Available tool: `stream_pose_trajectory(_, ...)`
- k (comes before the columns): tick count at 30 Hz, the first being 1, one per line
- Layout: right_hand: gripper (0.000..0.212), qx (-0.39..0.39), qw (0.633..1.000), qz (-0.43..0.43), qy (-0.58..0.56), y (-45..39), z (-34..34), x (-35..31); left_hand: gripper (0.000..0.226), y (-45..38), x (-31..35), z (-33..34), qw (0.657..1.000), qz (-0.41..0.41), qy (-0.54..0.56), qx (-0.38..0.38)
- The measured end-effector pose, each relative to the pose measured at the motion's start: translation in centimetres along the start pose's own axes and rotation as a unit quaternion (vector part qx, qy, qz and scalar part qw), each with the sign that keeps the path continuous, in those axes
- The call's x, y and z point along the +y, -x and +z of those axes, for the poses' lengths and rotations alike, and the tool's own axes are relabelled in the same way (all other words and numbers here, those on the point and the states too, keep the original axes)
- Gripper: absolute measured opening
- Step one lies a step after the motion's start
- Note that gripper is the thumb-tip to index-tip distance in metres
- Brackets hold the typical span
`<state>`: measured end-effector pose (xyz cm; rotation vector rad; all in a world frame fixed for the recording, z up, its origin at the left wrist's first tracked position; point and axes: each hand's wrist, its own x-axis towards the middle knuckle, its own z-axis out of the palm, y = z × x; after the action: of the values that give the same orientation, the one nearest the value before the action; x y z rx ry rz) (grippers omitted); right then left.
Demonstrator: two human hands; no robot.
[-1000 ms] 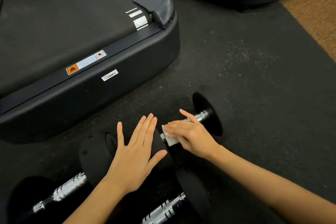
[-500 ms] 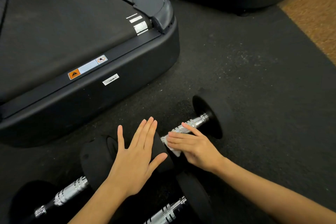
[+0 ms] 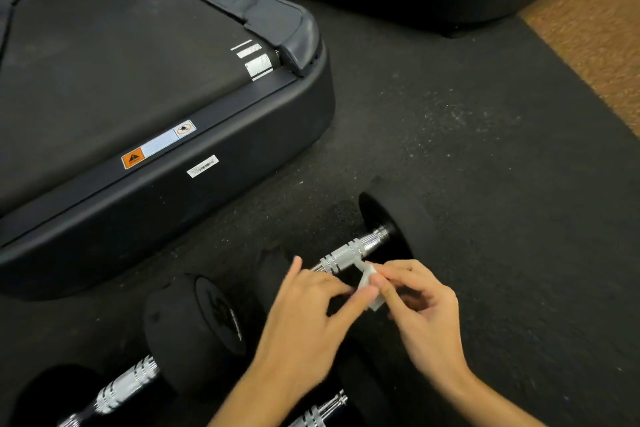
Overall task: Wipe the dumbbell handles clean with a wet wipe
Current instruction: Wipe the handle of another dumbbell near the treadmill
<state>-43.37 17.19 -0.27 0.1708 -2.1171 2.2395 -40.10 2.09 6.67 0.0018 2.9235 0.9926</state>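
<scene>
A black treadmill deck (image 3: 114,87) with a rounded plastic edge fills ten o'clock on the speckled rubber floor (image 3: 485,149), which lies open toward three o'clock. Three dumbbells with matte black heads and knurled chrome handles lie at six o'clock; the farthest dumbbell (image 3: 353,253) sits centre. Just above its handle, the left hand (image 3: 304,315) and right hand (image 3: 422,305) meet, fingers of both pinching a small crumpled white wet wipe (image 3: 367,284).
</scene>
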Motion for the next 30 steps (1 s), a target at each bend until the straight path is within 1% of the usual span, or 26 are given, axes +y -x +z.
stream_pose_trajectory(2, 0.016, -0.001, 0.999, 0.018, -0.037, 0.0, 0.1, 0.0, 0.036, -0.3, 1.6, 1.2, 0.991, -0.043, 0.127, 0.021)
stream_pose_trajectory(4, 0.02, -0.016, 0.996, 0.032, -0.077, -0.1, 0.0, 0.0, 0.015, -0.9, 2.2, 2.1, 0.967, -0.088, 0.229, 0.067)
stream_pose_trajectory(6, 0.026, -0.047, 0.994, 0.04, -0.095, -0.4, -0.3, -0.3, 0.009, -1.7, 2.0, 2.8, 0.95, -0.124, 0.263, 0.113)
stream_pose_trajectory(7, 0.029, -0.059, 0.994, 0.037, -0.087, -0.7, -0.6, -0.5, 0.009, -2.2, 1.7, 3.1, 0.944, -0.14, 0.267, 0.132)
stream_pose_trajectory(8, 0.03, -0.06, 0.995, 0.028, -0.068, -1.2, -0.9, -0.7, 0.009, -2.8, 1.4, 3.3, 0.939, -0.153, 0.267, 0.15)
stream_pose_trajectory(9, 0.031, -0.044, 0.998, 0.01, -0.042, -1.8, -1.3, -0.9, 0.009, -3.4, 1.2, 3.3, 0.937, -0.164, 0.258, 0.169)
stream_pose_trajectory(11, 0.028, 0.021, 0.998, -0.052, 0.03, -3.7, -2.3, -1.0, 0.012, -4.7, 0.7, 3.1, 0.948, -0.156, 0.191, 0.201)
stream_pose_trajectory(12, 0.03, 0.051, 0.993, -0.082, 0.075, -4.7, -2.8, -1.1, 0.017, -5.4, 0.4, 3.0, 0.961, -0.132, 0.133, 0.205)
stream_pose_trajectory(13, 0.033, 0.074, 0.985, -0.104, 0.118, -5.7, -3.3, -1.1, 0.024, -6.2, 0.1, 2.9, 0.974, -0.108, 0.063, 0.191)
stream_pose_trajectory(14, 0.035, 0.086, 0.977, -0.116, 0.156, -6.6, -3.6, -1.2, 0.036, -6.9, -0.1, 2.9, 0.982, -0.101, -0.012, 0.159)
stream_pose_trajectory(15, 0.037, 0.087, 0.97, -0.119, 0.192, -7.4, -3.9, -1.2, 0.049, -7.7, 0.0, 2.8, 0.983, -0.112, -0.082, 0.122)
stream_pose_trajectory(16, 0.04, 0.077, 0.964, -0.115, 0.227, -7.9, -4.0, -1.2, 0.056, -8.4, 0.2, 2.8, 0.978, -0.126, -0.138, 0.094)
stream_pose_trajectory(18, 0.052, 0.034, 0.956, -0.081, 0.279, -8.5, -3.9, -0.6, 0.06, -9.6, 0.9, 3.2, 0.972, -0.122, -0.195, 0.055)
stream_pose_trajectory(19, 0.06, 0.009, 0.957, -0.057, 0.286, -8.5, -3.7, -0.2, 0.058, -10.0, 1.4, 3.5, 0.972, -0.106, -0.206, 0.031)
stream_pose_trajectory(21, 0.072, -0.03, 0.966, -0.016, 0.258, -8.1, -3.3, 0.7, 0.054, -10.4, 1.8, 4.6, 0.976, -0.078, -0.203, -0.026)
stream_pose_trajectory(23, 0.075, -0.035, 0.973, -0.011, 0.23, -7.8, -3.1, 1.2, 0.054, -10.0, 1.3, 6.0, 0.973, -0.052, -0.22, -0.051)
stream_pose_trajectory(27, 0.073, -0.023, 0.976, -0.02, 0.216, -8.2, -3.3, 1.2, 0.068, -7.0, -1.4, 9.3, 0.942, 0.033, -0.334, -0.018)
stream_pose_trajectory(29, 0.073, -0.021, 0.976, -0.022, 0.217, -8.1, -3.3, 1.2, 0.068, -6.2, -2.0, 10.0, 0.933, 0.06, -0.354, 0.023)
stream_pose_trajectory(30, 0.073, -0.02, 0.975, -0.024, 0.22, -8.1, -3.3, 1.2, 0.068, -6.2, -1.9, 10.0, 0.931, 0.061, -0.358, 0.042)
